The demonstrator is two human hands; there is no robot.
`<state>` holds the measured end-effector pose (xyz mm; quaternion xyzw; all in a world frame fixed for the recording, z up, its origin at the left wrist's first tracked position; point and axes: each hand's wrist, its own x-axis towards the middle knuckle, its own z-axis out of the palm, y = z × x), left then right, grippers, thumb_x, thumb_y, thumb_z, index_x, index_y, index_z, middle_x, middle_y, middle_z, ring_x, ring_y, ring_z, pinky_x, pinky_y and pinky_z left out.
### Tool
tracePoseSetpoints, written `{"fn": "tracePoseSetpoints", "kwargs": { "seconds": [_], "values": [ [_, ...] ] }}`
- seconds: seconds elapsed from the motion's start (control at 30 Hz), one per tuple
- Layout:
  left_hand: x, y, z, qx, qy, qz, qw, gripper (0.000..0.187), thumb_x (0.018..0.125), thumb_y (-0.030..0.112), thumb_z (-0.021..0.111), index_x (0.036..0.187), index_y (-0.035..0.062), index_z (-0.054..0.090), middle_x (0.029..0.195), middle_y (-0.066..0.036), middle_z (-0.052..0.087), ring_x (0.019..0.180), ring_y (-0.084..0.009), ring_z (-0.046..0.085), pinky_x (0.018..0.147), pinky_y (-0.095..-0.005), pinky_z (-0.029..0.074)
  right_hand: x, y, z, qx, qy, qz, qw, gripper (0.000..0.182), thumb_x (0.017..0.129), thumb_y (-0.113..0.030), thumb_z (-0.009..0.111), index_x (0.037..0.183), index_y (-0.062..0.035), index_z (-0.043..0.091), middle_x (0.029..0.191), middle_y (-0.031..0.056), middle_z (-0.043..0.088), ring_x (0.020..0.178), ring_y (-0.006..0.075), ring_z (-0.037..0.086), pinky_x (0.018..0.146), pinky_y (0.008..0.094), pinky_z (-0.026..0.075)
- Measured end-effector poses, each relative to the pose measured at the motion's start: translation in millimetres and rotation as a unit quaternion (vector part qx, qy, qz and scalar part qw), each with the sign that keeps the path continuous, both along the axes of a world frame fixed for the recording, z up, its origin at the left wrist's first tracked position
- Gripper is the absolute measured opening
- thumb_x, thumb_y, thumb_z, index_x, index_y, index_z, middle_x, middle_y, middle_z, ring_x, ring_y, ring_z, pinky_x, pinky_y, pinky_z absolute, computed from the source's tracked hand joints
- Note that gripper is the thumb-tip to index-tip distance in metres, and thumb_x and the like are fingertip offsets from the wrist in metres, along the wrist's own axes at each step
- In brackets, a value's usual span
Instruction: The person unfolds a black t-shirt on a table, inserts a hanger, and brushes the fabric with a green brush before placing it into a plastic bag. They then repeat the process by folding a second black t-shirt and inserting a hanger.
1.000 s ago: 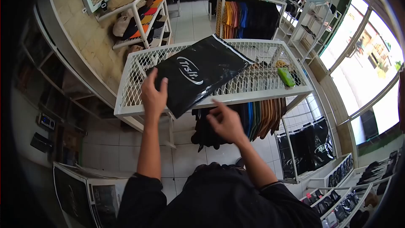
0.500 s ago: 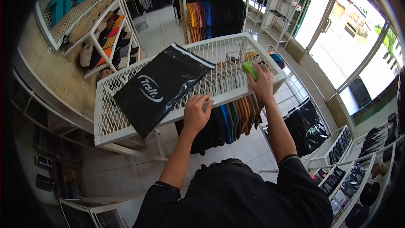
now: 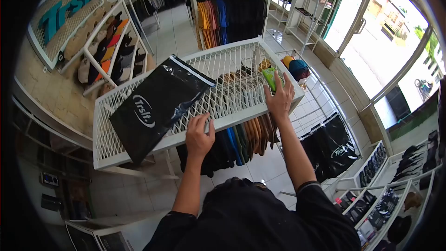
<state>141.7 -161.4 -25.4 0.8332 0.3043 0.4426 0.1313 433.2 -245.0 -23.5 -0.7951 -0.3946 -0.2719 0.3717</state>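
Note:
A black plastic mailer bag (image 3: 160,104) with a white "Trslt." logo lies flat on the white mesh table top (image 3: 225,122), its pale sealing strip toward the far right. At the front rim, just right of the bag, my left hand (image 3: 200,134) rests with fingers loosely bent, thumb apart and nothing held. My right hand (image 3: 280,100) is over the table's right end with its fingers spread. Right by those fingertips, a small bright green object (image 3: 269,78) lies on the mesh; its kind is unclear.
Clothes (image 3: 253,137) hang beneath the table. Beyond it stands another garment rack (image 3: 241,16). Caps fill a shelf (image 3: 109,58) at left. Black bags (image 3: 330,146) hang on a grid at right, near display shelves (image 3: 371,209) and a glass door (image 3: 364,23).
My right hand has let go of the green object and its fingers have spread. My left hand stays near the table's front rim. The whole view has shifted slightly.

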Motion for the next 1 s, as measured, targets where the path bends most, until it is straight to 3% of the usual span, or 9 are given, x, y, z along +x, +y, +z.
{"fn": "tracePoseSetpoints", "kwargs": {
  "seconds": [0.17,0.3,0.43,0.57,0.77,0.8,0.87,0.93,1.0],
  "values": [
    [2.3,-7.5,9.0,-0.024,0.014,0.017,0.999,0.023,0.089,0.006,0.07,0.111,0.0008,0.071,0.109,-0.017,0.069,0.102,-0.0376,0.067,0.091,-0.0444,0.054,-38.8,-10.9,-5.5,0.069,-0.043,0.007,0.997,0.054,0.086,-0.024,0.079,0.138,-0.0134,0.064,0.137,0.0148,0.058,0.127,0.0349,0.054,0.105,0.0497,0.04],
    [-0.3,-6.6,9.6,-0.024,0.019,0.011,0.999,0.026,0.089,0.008,0.073,0.114,0.0014,0.073,0.107,-0.017,0.068,0.104,-0.0362,0.067,0.09,-0.0436,0.054,-101.8,-0.9,-2.1,0.064,0.05,0.226,0.971,0.039,0.083,-0.013,0.075,0.122,-0.0117,0.071,0.112,0.01,0.066,0.108,0.0316,0.062,0.095,0.0452,0.044],
    [-1.6,-6.6,10.5,-0.013,0.019,0.003,1.0,0.026,0.088,0.007,0.073,0.113,0.0009,0.072,0.105,-0.016,0.068,0.102,-0.0365,0.066,0.088,-0.0443,0.054,-129.0,28.0,0.2,0.006,0.068,0.247,0.967,0.026,0.083,-0.014,0.073,0.109,-0.0104,0.072,0.105,0.0075,0.067,0.099,0.0287,0.063,0.089,0.0429,0.045],
    [-4.8,-5.4,6.8,0.017,0.017,-0.016,1.0,0.024,0.089,0.007,0.072,0.112,0.0015,0.072,0.105,-0.015,0.068,0.103,-0.0355,0.066,0.089,-0.0444,0.054,-131.4,25.5,-13.1,0.047,0.02,0.217,0.975,0.019,0.083,-0.013,0.071,0.101,-0.0095,0.074,0.103,0.0059,0.067,0.096,0.0279,0.062,0.084,0.0426,0.045],
    [-17.7,-11.6,6.1,-0.053,-0.02,-0.104,0.993,0.021,0.091,0.005,0.069,0.111,0.0008,0.072,0.11,-0.017,0.07,0.106,-0.0364,0.067,0.092,-0.0436,0.054,-157.8,-32.9,-31.1,0.073,0.023,0.158,0.985,0.027,0.086,-0.008,0.072,0.113,-0.0054,0.071,0.118,0.0153,0.065,0.115,0.0349,0.062,0.099,0.0458,0.048],
    [-20.2,-17.3,4.9,-0.074,-0.045,-0.131,0.988,0.02,0.092,0.005,0.069,0.111,0.0003,0.072,0.111,-0.018,0.071,0.108,-0.0362,0.067,0.093,-0.0438,0.054,-168.5,-46.9,-34.9,0.072,0.085,0.131,0.985,0.029,0.086,-0.008,0.072,0.114,-0.005,0.071,0.118,0.0157,0.064,0.113,0.0355,0.062,0.098,0.0456,0.048],
    [-25.0,-30.0,-1.5,-0.003,-0.037,-0.175,0.984,0.02,0.092,0.005,0.068,0.112,0.0002,0.072,0.109,-0.018,0.071,0.105,-0.0352,0.068,0.092,-0.0432,0.054,-189.1,-76.8,-48.8,0.086,0.179,0.074,0.977,0.033,0.086,-0.006,0.07,0.119,-0.0042,0.069,0.118,0.0169,0.063,0.109,0.0362,0.063,0.096,0.0449,0.05],
    [-27.7,-47.1,-13.8,0.019,-0.035,-0.25,0.967,0.021,0.092,0.004,0.068,0.112,0.0003,0.072,0.108,-0.018,0.071,0.103,-0.0347,0.069,0.092,-0.0427,0.054,-214.5,-111.2,-60.9,0.094,0.194,-0.007,0.976,0.033,0.087,-0.004,0.07,0.12,-0.0049,0.069,0.116,0.0155,0.063,0.098,0.0306,0.067,0.087,0.0414,0.054],
    [-33.0,-68.4,-32.4,-0.15,-0.008,-0.368,0.918,0.024,0.092,0.006,0.069,0.116,0.0007,0.071,0.105,-0.017,0.071,0.104,-0.036,0.067,0.093,-0.0439,0.053,-247.9,-150.1,-77.0,0.114,0.217,-0.088,0.965,0.031,0.087,-0.004,0.07,0.118,-0.0056,0.07,0.114,0.0138,0.063,0.09,0.0272,0.069,0.08,0.0393,0.056]
  ]
}}
